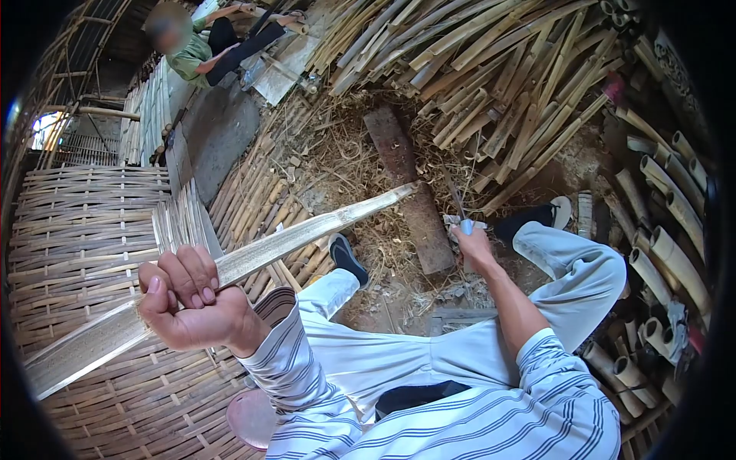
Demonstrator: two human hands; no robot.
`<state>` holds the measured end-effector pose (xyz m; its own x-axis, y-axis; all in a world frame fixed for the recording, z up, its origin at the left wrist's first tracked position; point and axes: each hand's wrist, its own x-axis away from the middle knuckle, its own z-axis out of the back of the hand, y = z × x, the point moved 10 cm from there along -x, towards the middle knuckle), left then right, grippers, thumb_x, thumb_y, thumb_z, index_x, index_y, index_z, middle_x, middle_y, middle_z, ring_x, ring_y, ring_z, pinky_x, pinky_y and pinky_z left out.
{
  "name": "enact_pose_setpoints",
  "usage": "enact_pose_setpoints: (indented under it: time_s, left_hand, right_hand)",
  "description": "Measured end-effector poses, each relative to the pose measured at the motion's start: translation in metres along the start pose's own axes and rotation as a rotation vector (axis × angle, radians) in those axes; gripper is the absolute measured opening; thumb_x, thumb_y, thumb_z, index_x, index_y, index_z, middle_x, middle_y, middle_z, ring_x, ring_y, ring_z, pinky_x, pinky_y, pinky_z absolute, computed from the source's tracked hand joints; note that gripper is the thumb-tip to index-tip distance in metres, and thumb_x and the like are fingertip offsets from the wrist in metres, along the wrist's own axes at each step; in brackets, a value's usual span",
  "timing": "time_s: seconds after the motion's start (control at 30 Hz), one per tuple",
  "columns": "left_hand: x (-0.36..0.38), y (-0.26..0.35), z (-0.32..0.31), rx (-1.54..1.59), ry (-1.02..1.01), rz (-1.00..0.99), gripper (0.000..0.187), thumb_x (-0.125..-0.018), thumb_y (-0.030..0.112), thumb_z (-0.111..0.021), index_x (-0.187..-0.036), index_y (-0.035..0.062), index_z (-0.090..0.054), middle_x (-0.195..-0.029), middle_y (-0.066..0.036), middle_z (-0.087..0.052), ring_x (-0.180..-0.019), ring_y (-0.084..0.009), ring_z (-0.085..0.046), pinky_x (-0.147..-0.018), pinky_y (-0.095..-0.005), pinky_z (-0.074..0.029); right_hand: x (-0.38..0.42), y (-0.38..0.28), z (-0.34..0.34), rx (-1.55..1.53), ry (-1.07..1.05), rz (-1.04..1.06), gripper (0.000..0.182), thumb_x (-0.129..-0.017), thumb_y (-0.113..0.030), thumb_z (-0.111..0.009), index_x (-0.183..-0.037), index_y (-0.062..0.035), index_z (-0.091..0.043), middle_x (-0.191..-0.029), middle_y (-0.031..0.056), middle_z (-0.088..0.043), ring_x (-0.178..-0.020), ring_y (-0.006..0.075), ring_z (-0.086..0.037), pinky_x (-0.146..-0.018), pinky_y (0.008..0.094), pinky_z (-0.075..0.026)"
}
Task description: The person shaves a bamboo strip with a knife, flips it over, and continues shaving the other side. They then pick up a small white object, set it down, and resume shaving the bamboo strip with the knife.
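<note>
One long bamboo strip [230, 268] lies across my lap and the woven bamboo mat [84, 230], its long axis running diagonally from the lower left, near the mat's edge, up to the right, where its pale tip points toward the dark plank [406, 192] on the littered ground. My left hand [192, 303] is curled tight around the strip near its middle, fingers wrapped over the flat face. My right hand [474, 247] is stretched out past my knee, closed around the blue-handled knife [462, 215], its blade angling up and away. A heap of split bamboo [498, 84] lies beyond, and another person [199, 46] sits at the top left.
</note>
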<state>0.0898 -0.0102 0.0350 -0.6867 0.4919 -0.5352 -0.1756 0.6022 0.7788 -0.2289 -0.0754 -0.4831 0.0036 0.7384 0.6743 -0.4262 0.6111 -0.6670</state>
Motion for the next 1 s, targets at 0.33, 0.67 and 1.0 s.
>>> enact_pose_setpoints:
  time_s: [0.33, 0.67, 1.0]
  left_hand:
    - [-0.001, 0.001, 0.004, -0.010, -0.007, -0.015, 0.032, -0.080, 0.018, -0.047, -0.057, 0.0175, -0.025, -0.044, 0.004, -0.022, -0.036, -0.0064, -0.017, -0.036, -0.0232, -0.015]
    - [0.002, 0.002, 0.006, -0.017, 0.012, -0.018, 0.032, -0.081, 0.019, -0.047, -0.057, 0.0174, -0.025, -0.044, 0.003, -0.023, -0.036, -0.0061, -0.017, -0.036, -0.0232, -0.014]
    - [0.000, 0.001, 0.007, -0.007, -0.001, -0.018, 0.033, -0.081, 0.018, -0.048, -0.057, 0.0174, -0.025, -0.044, 0.003, -0.023, -0.036, -0.0063, -0.017, -0.036, -0.0236, -0.014]
  right_hand:
    - [0.014, -0.007, -0.007, 0.117, -0.126, -0.065, 0.045, -0.087, -0.042, -0.062, -0.076, 0.0013, -0.061, -0.058, 0.0108, -0.060, -0.053, 0.0243, -0.062, -0.053, 0.0403, -0.048]
    - [-0.006, 0.018, -0.021, 0.303, -0.023, 0.061, 0.050, -0.090, -0.044, -0.057, -0.075, 0.0044, -0.062, -0.061, 0.0164, -0.062, -0.062, 0.0304, -0.066, -0.065, 0.0427, -0.050]
    - [0.004, 0.023, -0.022, 0.469, -0.086, 0.070, 0.065, -0.090, -0.050, -0.051, -0.080, 0.0135, -0.064, -0.075, 0.0269, -0.067, -0.083, 0.0394, -0.068, -0.080, 0.0460, -0.050]
